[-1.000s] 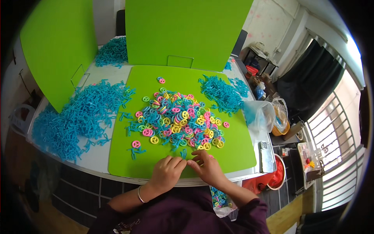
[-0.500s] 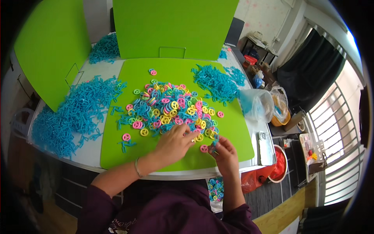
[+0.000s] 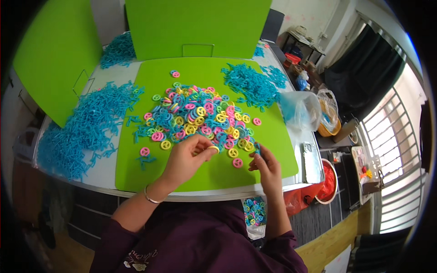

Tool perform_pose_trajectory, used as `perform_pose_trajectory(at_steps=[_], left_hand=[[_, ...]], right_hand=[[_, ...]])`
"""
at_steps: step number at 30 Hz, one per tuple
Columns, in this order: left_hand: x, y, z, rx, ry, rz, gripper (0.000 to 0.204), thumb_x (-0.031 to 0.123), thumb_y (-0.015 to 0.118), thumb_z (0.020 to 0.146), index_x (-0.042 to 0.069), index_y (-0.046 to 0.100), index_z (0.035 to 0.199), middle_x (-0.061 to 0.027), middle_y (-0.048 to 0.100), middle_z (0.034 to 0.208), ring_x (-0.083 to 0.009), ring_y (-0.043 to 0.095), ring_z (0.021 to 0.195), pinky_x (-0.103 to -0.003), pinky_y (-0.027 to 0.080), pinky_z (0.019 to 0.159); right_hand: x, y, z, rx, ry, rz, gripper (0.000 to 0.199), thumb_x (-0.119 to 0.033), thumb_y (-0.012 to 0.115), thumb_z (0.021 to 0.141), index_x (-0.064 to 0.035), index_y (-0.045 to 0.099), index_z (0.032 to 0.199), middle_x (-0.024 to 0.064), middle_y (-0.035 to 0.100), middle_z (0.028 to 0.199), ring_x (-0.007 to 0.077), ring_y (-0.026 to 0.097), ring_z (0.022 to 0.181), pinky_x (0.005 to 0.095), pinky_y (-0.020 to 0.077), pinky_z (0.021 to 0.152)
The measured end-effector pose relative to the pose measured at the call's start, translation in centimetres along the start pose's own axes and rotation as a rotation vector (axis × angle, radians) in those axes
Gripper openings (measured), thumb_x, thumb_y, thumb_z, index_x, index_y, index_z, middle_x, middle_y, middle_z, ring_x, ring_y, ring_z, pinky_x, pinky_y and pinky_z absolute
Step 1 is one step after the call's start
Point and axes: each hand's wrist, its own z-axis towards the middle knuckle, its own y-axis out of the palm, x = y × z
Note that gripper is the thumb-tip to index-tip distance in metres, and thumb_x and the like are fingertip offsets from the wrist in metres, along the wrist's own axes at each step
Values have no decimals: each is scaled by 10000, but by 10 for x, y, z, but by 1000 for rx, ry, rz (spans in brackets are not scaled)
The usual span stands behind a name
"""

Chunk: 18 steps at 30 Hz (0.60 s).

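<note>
A heap of small plastic wheel-shaped rings (image 3: 195, 116) in pink, yellow, blue and green lies on a bright green mat (image 3: 273, 145). My left hand (image 3: 186, 157) pinches a yellow ring (image 3: 214, 148) at the near edge of the heap. My right hand (image 3: 266, 166) hovers over the mat's right front part and holds a small blue piece (image 3: 257, 148) between its fingertips. A pink ring (image 3: 237, 163) lies between the two hands.
Piles of blue plastic pieces lie on the left of the table (image 3: 86, 129) and at the back right (image 3: 252, 84). Green boards (image 3: 195, 25) stand upright behind. A clear plastic bag (image 3: 298, 109) sits right. A bag of rings (image 3: 255, 211) hangs below the table edge.
Both hands moved from the mat's front edge up to the heap. My left hand reached into the rings and picked up a yellow one; my right hand shifted right.
</note>
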Motion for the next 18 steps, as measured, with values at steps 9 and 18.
perform_pose_trajectory(at_steps=[9, 18], left_hand=[[-28, -2, -55, 144, -374, -857, 208, 116, 600, 907, 3, 586, 1081, -74, 660, 970, -177, 665, 831, -251, 542, 687], [-37, 2, -52, 205, -339, -846, 207, 117, 603, 906, 0, 588, 1076, -86, 665, 988, -181, 667, 838, -253, 540, 707]], right_hand=[[21, 79, -13, -131, -84, -149, 353, -144, 442, 981, 65, 488, 1262, 67, 629, 825, 146, 608, 875, 261, 478, 768], [17, 95, -8, -131, 3, 49, 226, -91, 562, 925, 47, 603, 1099, 68, 650, 876, 135, 621, 810, 270, 523, 741]])
